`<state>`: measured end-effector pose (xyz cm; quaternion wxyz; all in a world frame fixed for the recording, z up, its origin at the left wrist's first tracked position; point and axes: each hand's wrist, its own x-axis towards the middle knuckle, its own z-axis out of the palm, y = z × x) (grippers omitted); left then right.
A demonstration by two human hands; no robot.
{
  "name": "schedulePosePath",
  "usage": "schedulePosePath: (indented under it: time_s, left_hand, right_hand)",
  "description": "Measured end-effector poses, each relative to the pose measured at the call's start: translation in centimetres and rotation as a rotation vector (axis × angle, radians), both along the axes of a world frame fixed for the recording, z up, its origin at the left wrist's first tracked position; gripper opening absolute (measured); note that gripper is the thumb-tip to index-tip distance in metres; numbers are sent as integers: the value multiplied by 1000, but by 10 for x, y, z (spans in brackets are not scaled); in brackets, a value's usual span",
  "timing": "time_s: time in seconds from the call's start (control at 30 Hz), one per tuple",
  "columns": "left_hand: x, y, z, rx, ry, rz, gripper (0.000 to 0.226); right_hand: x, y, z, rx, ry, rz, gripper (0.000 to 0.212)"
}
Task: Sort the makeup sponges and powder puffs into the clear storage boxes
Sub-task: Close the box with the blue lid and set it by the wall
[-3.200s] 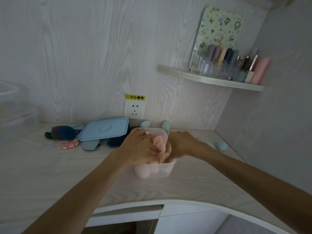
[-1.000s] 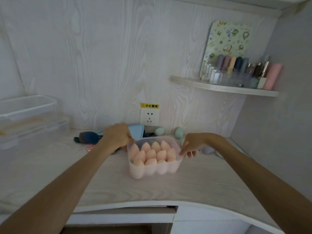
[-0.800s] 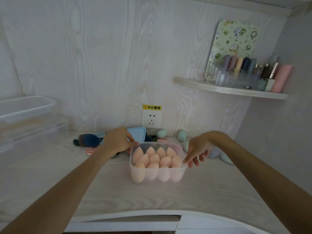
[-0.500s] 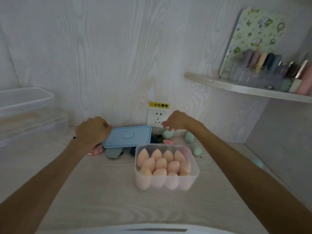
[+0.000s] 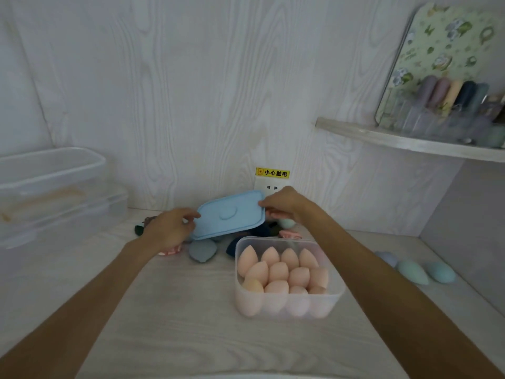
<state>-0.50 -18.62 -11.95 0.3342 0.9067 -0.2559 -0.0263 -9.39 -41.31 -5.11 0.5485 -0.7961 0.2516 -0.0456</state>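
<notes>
Blue lid pinched by both hands, left, right, roughly twelve pink sponges boxed

your left hand and right hand hold the blue lid by its ends, tilted, behind the clear box full of pink sponges.

Matt blue plastic lid; clear plastic box; matt foam sponges; wood-grain desk.
</notes>
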Motion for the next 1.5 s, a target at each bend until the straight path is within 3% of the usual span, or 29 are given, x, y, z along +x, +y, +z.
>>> schedulePosePath:
  time_s: [0.1,0.23,0.3,0.37,0.4,0.53,0.6,0.73,0.87,0.93,1.07,1.17,1.27,1.5]
  left_hand:
    - [-10,-1,22,-138,6,94,19]
    - [-43,-19,55,-286,466,62,36]
    - [-60,-30,63,-381,564,-19,39]
    - [-76,-39,69,-501,491,-66,28]
    - [-80,-42,71,-512,360,-61,22]
    - [-99,-47,78,-129,-373,22,47]
    - [-110,-46,83,-142,-494,42,51]
    - [-122,-40,83,-320,-272,-129,30]
    - [-128,-37,67,-598,234,-55,21]
    - [-130,-33,57,-525,117,48,13]
    - [-139,-29,33,-235,-213,83,24]
    - [-141,-37,20,-121,-268,114,27]
    - [-137,-43,11,-152,-263,135,28]
    - [-126,-54,-4,25,-260,203,39]
  right_hand:
    - [-29,-14,23,52,-113,5,20]
    - [-75,-34,41,152,-184,45,5]
    - [-95,-42,44,184,-228,45,7]
    - [-114,-47,44,160,-263,8,10]
    - [-121,-49,43,123,-270,-25,12]
    - [-149,-52,41,41,-365,-140,26]
    - [-160,-51,41,92,-426,-136,25]
    - [-178,-49,37,216,-389,-87,22]
    - [-185,-39,17,106,-322,-186,25]
    - [-183,-31,4,66,-296,-191,31]
    - [-175,-22,-24,-83,-143,-132,25]
    - [-165,-21,-43,-365,-166,-250,31]
    - [-163,-16,-50,-591,-144,-351,34]
    - [-152,-18,-64,-614,-60,-367,36]
